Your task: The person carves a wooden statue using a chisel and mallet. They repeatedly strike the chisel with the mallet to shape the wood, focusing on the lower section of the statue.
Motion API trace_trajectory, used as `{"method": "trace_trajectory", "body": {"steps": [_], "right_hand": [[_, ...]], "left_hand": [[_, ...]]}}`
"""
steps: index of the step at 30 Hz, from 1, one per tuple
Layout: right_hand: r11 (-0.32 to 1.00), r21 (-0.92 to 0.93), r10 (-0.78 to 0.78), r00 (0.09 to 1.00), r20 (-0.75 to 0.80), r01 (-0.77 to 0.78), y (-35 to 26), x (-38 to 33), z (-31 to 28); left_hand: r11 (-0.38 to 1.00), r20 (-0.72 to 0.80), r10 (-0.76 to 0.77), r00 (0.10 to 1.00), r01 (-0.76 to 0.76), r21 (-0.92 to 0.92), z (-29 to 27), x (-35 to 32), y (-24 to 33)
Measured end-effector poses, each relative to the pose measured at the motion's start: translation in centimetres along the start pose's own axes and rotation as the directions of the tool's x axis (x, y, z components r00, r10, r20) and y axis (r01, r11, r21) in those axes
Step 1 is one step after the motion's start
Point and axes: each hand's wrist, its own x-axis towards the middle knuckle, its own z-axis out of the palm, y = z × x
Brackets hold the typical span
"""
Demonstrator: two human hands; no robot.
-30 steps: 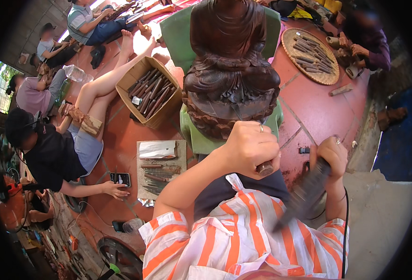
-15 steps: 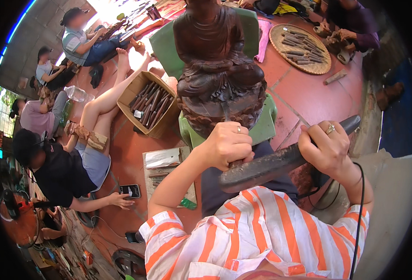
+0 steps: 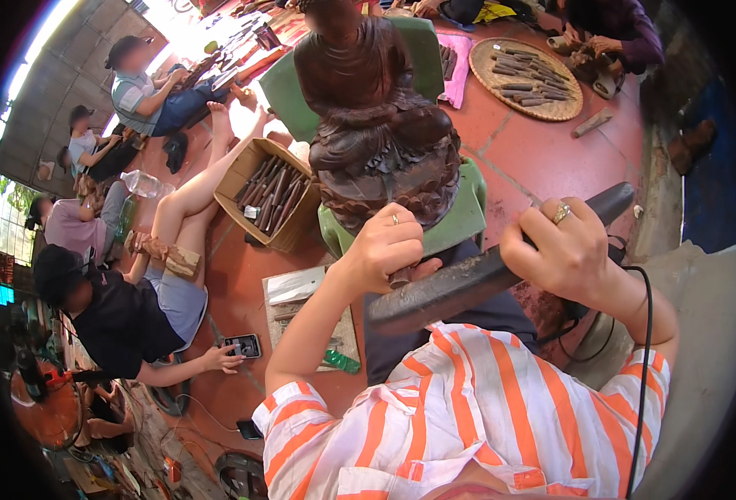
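Observation:
A dark carved wooden statue of a seated figure (image 3: pixel 368 133) stands upright on a green plastic chair (image 3: pixel 472 200) in front of me. My left hand (image 3: pixel 385 250) is closed round a carving chisel (image 3: pixel 400 277) at the statue's lower front edge. Only the chisel's brown handle end shows below my fist; its blade is hidden. In my right hand (image 3: pixel 555 250) is a long dark wooden mallet (image 3: pixel 443 293), gripped near its far right part and slanting down to the left. Its broad end lies right by the chisel handle; whether they touch I cannot tell.
Left of the chair, a cardboard box (image 3: pixel 233 212) holds several brown-handled tools. A board (image 3: pixel 347 337) with more tools lies nearer. At the back right, a round woven tray (image 3: pixel 478 71) carries many tools. A seated person (image 3: pixel 101 308) on the left holds a phone (image 3: pixel 243 346).
The view has tilted and shifted a little, so the statue and both hands appear farther left. The mallet's broad end still sits by the chisel handle, and both hands keep their grip.

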Motion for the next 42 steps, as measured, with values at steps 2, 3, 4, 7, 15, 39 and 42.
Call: {"method": "trace_trajectory", "body": {"steps": [2,3,4,7,15,39,42], "right_hand": [[0.989,0.141,0.054,0.999,-0.007,-0.052,-0.1,-0.6,0.1],[0.974,0.212,0.080,0.997,-0.008,-0.076,0.0,-0.9,0.2],[0.962,0.254,0.091,0.995,0.043,-0.099,-0.1,-1.1,-0.3],[0.939,0.318,0.138,0.990,0.001,-0.131,-0.3,-1.7,-0.4],[0.875,0.428,0.226,0.973,0.051,-0.226,0.3,-2.8,0.7],[0.681,0.536,0.642,0.760,-0.107,-0.500,-3.0,-10.8,9.4],[0.562,0.651,0.724,0.684,-0.089,-0.510,-4.7,-12.3,9.2]], "left_hand": [[0.997,-0.040,0.009,0.999,-0.006,0.075,0.7,0.2,0.1],[0.994,-0.024,0.005,1.000,-0.002,0.107,1.5,0.9,0.1],[0.991,-0.013,0.001,1.000,0.000,0.135,2.6,2.0,0.2],[0.980,-0.065,0.065,0.996,-0.052,0.192,3.2,2.5,0.1],[0.988,-0.094,0.153,0.984,-0.150,0.037,3.1,2.1,3.3],[0.952,-0.199,0.045,0.979,0.019,0.305,5.6,2.1,0.2],[0.912,-0.128,0.147,0.981,-0.084,0.402,3.7,-0.1,2.7]]}}
